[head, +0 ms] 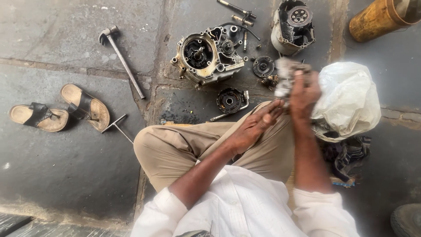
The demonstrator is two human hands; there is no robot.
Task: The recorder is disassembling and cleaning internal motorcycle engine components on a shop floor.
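Seated on the stone floor [66, 171], you work a small metal part [287, 77] in both hands above your knee.

Your left hand [254, 125] reaches across, fingers extended toward the part; your right hand [305, 94] rises upright, fingers wrapped around it. Beyond lie an engine crankcase [208, 55], a clutch assembly [293, 26] and a long wrench [123, 59].

One package shows: a crumpled, translucent white plastic bag [348, 101], bulging and rounded, lying on the grey stone floor [66, 175] at the right, just beside the raised right hand [302, 94]. Its lower edge rests against a heap of dark cloth [346, 156]. No labels, signs or screens show.
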